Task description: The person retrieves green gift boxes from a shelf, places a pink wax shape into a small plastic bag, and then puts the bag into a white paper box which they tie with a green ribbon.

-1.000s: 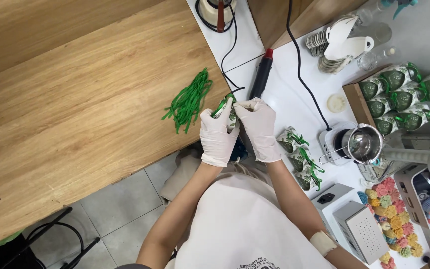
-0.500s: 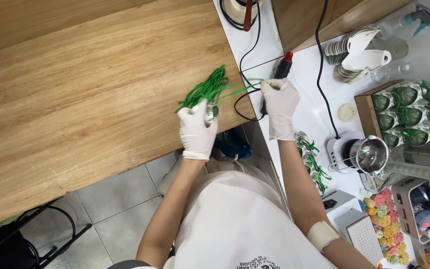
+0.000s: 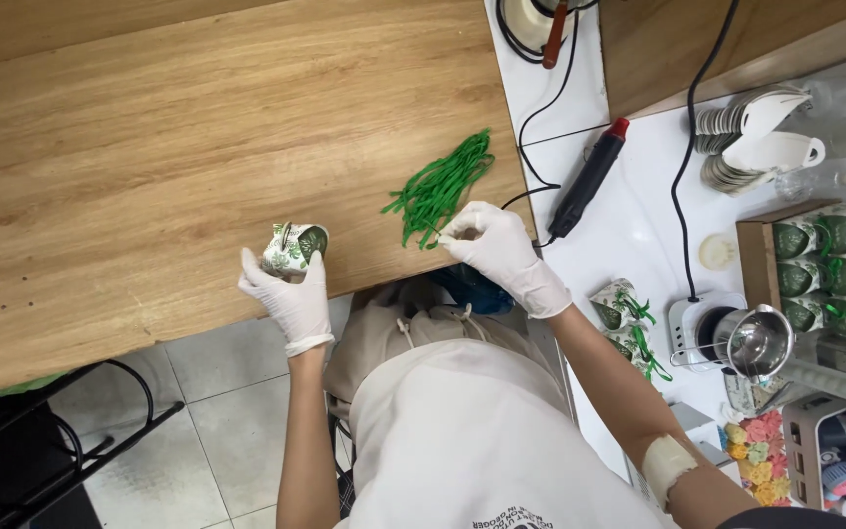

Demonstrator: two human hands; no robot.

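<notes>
My left hand (image 3: 289, 291), in a white glove, holds a small white packet with a green leaf print (image 3: 294, 247) over the near edge of the wooden table (image 3: 149, 147). My right hand (image 3: 493, 243), also gloved, pinches a strand at the near end of a pile of green ribbon strips (image 3: 440, 186) lying on the table's right end. The two hands are well apart.
A black glue gun with a red tip (image 3: 589, 176) lies on the white counter (image 3: 638, 225) to the right, its cord running back. Finished packets with green ties (image 3: 629, 318) lie nearby, more fill a wooden box (image 3: 829, 260). A small metal pot (image 3: 754, 341) and stacked lids (image 3: 746, 137) stand there too.
My hands have separated: the left carried the packet left along the table edge, the right moved onto the green ribbon pile. The view shifted to the left.
</notes>
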